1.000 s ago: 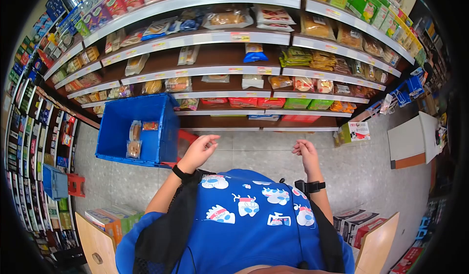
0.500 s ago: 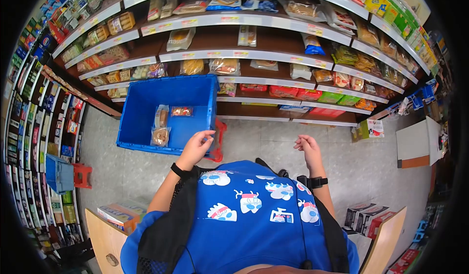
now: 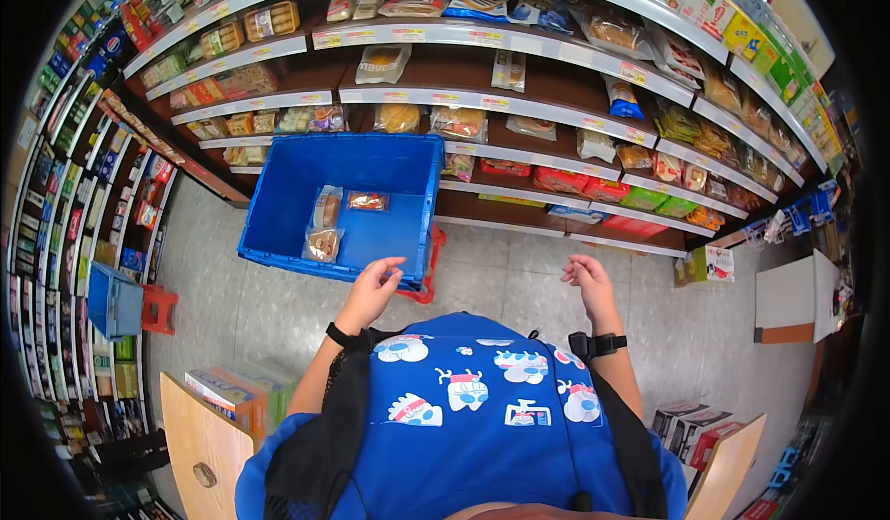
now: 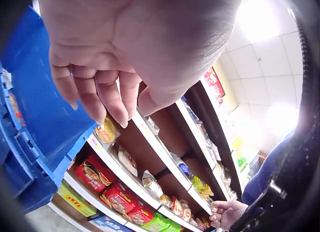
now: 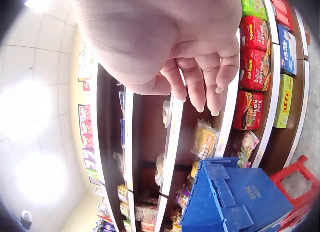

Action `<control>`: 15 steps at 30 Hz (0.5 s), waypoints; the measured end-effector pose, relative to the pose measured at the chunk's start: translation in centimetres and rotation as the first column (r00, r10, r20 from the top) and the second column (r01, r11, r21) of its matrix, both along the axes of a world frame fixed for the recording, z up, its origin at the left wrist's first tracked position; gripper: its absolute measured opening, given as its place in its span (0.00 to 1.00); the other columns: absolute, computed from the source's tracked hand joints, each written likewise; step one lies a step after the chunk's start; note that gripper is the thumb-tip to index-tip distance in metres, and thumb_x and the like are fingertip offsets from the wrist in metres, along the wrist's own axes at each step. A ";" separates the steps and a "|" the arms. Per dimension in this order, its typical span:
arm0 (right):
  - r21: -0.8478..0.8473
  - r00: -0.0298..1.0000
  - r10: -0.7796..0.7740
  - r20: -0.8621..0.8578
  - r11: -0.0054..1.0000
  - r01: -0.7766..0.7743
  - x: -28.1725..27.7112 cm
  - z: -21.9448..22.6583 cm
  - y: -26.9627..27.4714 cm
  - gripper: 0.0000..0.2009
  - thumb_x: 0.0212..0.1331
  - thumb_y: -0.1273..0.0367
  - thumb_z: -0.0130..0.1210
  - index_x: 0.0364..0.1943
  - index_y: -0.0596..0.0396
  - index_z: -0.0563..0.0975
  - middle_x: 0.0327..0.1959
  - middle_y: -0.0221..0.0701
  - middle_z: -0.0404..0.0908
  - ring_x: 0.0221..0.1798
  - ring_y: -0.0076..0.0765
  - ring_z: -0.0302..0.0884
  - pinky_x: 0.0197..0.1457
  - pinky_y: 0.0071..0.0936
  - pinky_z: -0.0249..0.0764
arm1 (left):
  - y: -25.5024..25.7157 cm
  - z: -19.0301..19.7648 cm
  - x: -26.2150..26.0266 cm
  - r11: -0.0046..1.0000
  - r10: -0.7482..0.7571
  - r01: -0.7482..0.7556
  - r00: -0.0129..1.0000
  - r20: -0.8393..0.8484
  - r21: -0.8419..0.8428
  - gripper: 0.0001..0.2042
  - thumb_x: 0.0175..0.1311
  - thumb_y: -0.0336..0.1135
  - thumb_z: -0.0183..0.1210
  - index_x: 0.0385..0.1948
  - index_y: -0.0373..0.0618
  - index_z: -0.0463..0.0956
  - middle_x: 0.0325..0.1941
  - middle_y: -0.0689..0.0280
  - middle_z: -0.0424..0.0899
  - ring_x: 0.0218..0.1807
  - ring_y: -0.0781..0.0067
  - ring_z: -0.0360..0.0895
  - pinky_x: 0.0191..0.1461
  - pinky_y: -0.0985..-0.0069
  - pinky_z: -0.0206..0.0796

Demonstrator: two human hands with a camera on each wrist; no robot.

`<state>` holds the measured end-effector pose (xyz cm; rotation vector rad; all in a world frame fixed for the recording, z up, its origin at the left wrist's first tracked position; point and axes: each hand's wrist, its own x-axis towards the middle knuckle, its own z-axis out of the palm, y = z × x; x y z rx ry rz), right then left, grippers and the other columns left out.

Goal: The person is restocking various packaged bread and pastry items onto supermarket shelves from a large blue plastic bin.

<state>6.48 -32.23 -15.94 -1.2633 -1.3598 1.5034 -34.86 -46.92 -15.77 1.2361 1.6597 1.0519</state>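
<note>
My left hand [image 3: 374, 288] hovers by the near right corner of a blue crate [image 3: 348, 163], its fingers loosely bent and holding nothing. Off to the right, in front of the shelves, hangs my right hand [image 3: 591, 284], also empty with relaxed fingers. Inside the crate lie two clear-wrapped breads, one a round bread [image 3: 323, 244] and the other a longer bread [image 3: 327, 207], beside a small red-and-clear packet [image 3: 368, 201]. Both wrist views show the palms with fingers slightly curled; the crate [image 5: 250, 192] stands low in the right wrist view.
A red stool [image 3: 429, 270] holds up the crate. Ahead run shelves [image 3: 519, 103] of packaged breads, with red noodle packs [image 4: 120, 197] lower down. A smaller blue crate [image 3: 113, 305] sits on another red stool [image 3: 159, 309] at left. A carton [image 3: 709, 265] stands on the floor at right.
The head view has turned left, so the crate and shelves have shifted rightward in it. Both hands stay empty, in much the same pose before the body.
</note>
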 end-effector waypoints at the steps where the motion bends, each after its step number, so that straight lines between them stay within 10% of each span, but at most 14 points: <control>1: -0.010 1.000 0.002 0.004 1.000 -0.002 0.0 0.1 0.3 0.12 0.66 0.71 0.44 0.49 0.59 0.73 0.38 0.31 0.79 0.36 0.25 0.78 0.40 0.19 0.69 | -0.4 0.1 0.2 1.000 0.006 -0.006 1.000 -0.028 0.001 0.14 0.65 0.31 0.55 0.51 0.43 0.75 0.40 0.67 0.75 0.38 0.79 0.72 0.44 0.81 0.67; 15: -0.071 0.989 0.144 -0.023 0.987 -0.146 -2.8 -2.4 3.5 0.12 0.67 0.69 0.44 0.48 0.59 0.74 0.37 0.30 0.79 0.35 0.24 0.77 0.39 0.19 0.69 | -3.7 2.0 -0.9 0.986 0.166 -0.167 0.986 -0.021 -0.026 0.13 0.64 0.30 0.55 0.50 0.43 0.76 0.36 0.70 0.75 0.33 0.81 0.71 0.40 0.82 0.66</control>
